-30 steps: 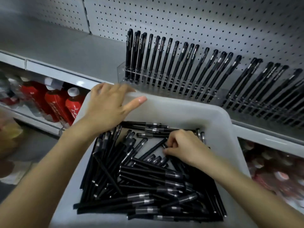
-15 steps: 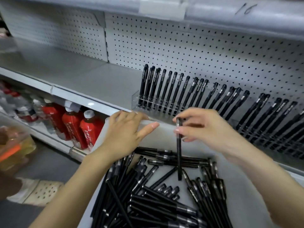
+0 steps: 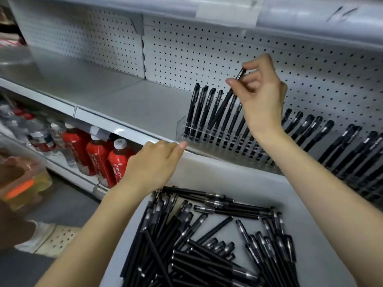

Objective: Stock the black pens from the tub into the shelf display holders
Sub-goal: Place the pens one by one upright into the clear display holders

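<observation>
Black pen (image 3: 224,102) pinched in R hand (image 3: 263,96), tip at clear holder (image 3: 182,125) (back rows full, front slots look empty). L hand (image 3: 153,164) grips tub (image 3: 217,162) rim; many loose pens (image 3: 207,245) left, approx. midway.

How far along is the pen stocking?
Done: rows of black pens stand in the clear display holders. In hand: the right hand pinches one pen, tip down among them; the left hand grips the tub rim. Left: a big pile of pens in the tub.
</observation>
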A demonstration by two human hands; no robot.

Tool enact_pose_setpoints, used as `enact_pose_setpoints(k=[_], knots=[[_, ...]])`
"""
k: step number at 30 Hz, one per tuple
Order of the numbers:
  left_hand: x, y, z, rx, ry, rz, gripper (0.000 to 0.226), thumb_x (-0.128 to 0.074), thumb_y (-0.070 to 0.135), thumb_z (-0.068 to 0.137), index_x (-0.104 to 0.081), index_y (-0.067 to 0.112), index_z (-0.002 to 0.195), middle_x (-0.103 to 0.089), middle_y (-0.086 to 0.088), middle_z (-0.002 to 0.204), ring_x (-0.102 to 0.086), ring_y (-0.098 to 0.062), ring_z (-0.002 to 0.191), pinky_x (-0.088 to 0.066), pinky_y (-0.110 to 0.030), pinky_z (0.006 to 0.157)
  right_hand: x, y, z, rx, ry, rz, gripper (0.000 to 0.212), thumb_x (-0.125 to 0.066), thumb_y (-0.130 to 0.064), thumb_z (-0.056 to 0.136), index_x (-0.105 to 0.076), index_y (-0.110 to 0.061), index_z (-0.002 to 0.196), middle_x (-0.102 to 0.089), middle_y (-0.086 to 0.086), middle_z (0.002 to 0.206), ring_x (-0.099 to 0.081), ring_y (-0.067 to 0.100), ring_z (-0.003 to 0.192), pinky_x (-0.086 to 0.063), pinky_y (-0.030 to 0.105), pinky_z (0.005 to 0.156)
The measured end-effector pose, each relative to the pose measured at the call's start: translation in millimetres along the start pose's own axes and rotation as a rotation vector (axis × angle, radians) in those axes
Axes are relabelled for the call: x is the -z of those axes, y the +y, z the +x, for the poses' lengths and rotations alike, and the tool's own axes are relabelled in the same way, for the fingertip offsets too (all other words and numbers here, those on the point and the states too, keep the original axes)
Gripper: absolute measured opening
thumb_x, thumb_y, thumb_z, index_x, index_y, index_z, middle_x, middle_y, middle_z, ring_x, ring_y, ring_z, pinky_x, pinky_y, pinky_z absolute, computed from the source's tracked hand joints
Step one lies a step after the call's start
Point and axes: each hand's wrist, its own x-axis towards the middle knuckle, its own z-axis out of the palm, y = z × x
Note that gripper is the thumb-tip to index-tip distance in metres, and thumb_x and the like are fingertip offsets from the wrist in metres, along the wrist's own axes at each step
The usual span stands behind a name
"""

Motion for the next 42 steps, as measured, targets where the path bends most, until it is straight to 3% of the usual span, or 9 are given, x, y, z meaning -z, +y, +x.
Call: enact_pose_setpoints(k=[2, 6, 15, 19, 22, 31, 39, 42], knots=[[0, 1, 1, 0.014, -0.03, 0.012, 0.054, -0.019, 0.06, 0.094, -0.061, 0.027, 0.102, -0.054, 0.002, 0.1, -0.046, -0.024, 0.114, -0.04, -0.042, 0.086, -8, 6, 1, 0.055, 0.022, -0.061, 0.03, -0.067, -0.026, 0.086, -0.053, -0.009, 0.107, -0.053, -0.02, 0.07, -0.059, 0.002, 0.069, -0.055, 0.034, 0.072], [0, -1, 1, 0.048, -0.06, 0.048, 0.055, -0.019, 0.069, 0.088, -0.055, 0.041, 0.119, -0.052, 0.004, 0.114, -0.04, -0.021, 0.122, -0.041, -0.044, 0.091, -17, 13, 1, 0.091, 0.038, -0.142, 0.032, -0.067, -0.028, 0.087, -0.053, -0.008, 0.108, -0.049, -0.024, 0.07, -0.059, 0.009, 0.069, -0.054, 0.035, 0.069], [-1, -2, 3, 0.054, -0.05, 0.088, 0.068, -0.017, 0.083, 0.074, -0.059, 0.041, 0.109, -0.049, 0.008, 0.104, -0.045, -0.02, 0.117, -0.042, -0.039, 0.082, -24, 21, -3, 0.146, -0.094, -0.383, 0.038, -0.065, -0.041, 0.085, -0.052, -0.015, 0.11, -0.065, -0.005, 0.091, -0.063, 0.021, 0.075, -0.051, 0.035, 0.07], [-1, -1, 2, 0.048, -0.043, 0.097, 0.072, -0.017, 0.086, 0.069, -0.059, 0.042, 0.107, -0.052, 0.007, 0.104, -0.047, -0.02, 0.114, -0.045, -0.04, 0.083, -25, 27, -5, 0.249, -0.123, -0.5, 0.04, -0.066, -0.04, 0.084, -0.053, -0.011, 0.11, -0.063, 0.001, 0.089, -0.055, 0.02, 0.071, -0.039, 0.027, 0.063], [-1, 0, 2, 0.038, -0.053, 0.108, 0.077, -0.017, 0.087, 0.066, -0.059, 0.043, 0.113, -0.049, 0.007, 0.103, -0.046, -0.02, 0.115, -0.045, -0.04, 0.083, -24, 23, -3, 0.232, -0.174, -0.512, 0.043, -0.066, -0.037, 0.084, -0.051, -0.009, 0.113, -0.058, 0.001, 0.091, -0.052, 0.019, 0.072, -0.039, 0.028, 0.065], [-1, 1, 3, 0.033, -0.063, 0.106, 0.08, -0.016, 0.087, 0.06, -0.058, 0.044, 0.113, -0.049, 0.007, 0.101, -0.046, -0.019, 0.115, -0.044, -0.039, 0.082, -24, 13, 8, 0.104, -0.402, -0.481, 0.044, -0.068, -0.032, 0.083, -0.047, -0.009, 0.114, -0.061, 0.007, 0.086, -0.06, 0.024, 0.076, -0.052, 0.04, 0.075], [-2, 1, 4, 0.031, -0.072, 0.119, 0.074, -0.023, 0.084, 0.066, -0.057, 0.042, 0.116, -0.046, 0.007, 0.102, -0.046, -0.02, 0.116, -0.041, -0.037, 0.078, -5, 8, 0, 0.038, -0.335, -0.312, 0.039, -0.066, -0.039, 0.084, -0.051, -0.017, 0.112, -0.06, 0.001, 0.079, -0.06, 0.018, 0.074, -0.052, 0.039, 0.079], [0, 0, 3, 0.035, -0.06, 0.118, 0.071, -0.027, 0.082, 0.07, -0.057, 0.039, 0.118, -0.052, 0.004, 0.11, -0.046, -0.023, 0.118, -0.041, -0.038, 0.082, 24, -5, -16, 0.007, -0.228, -0.151, 0.029, -0.067, -0.039, 0.083, -0.057, -0.018, 0.101, -0.061, -0.002, 0.07, -0.06, 0.012, 0.065, -0.053, 0.029, 0.072]])
